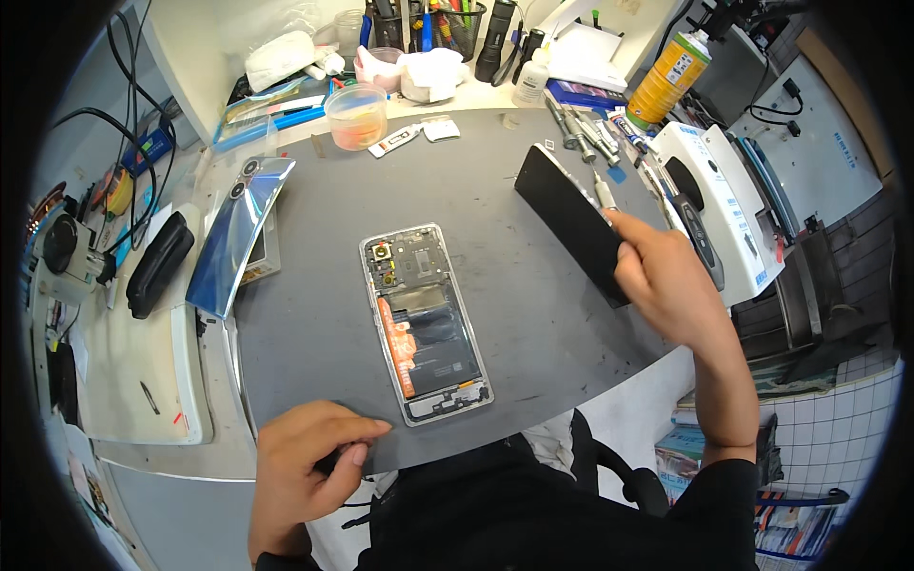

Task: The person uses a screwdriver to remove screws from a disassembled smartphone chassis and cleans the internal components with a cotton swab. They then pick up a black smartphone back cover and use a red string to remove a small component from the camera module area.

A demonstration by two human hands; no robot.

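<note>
A phone with its back off (428, 338), showing battery, board and an orange strip, lies face down on the grey mat (309, 347). At the mat's near edge, just below it, rests my left hand (309, 462), index finger stretched out, other fingers curled, holding nothing visible. My right hand (666, 281) grips the lower part of a black, flat phone-sized panel (562, 219) at the mat's right, tilted and slanting up toward the back. A glossy blue phone back cover with camera rings (233, 243) leans on things at the mat's left.
Behind are a clear cup (355, 119), small tubes (395, 138) and a pen holder (419, 24). Screwdrivers (581, 128), a yellow spray can (666, 76) and a white machine (724, 181) line the right. A black case (157, 262) and cables sit left.
</note>
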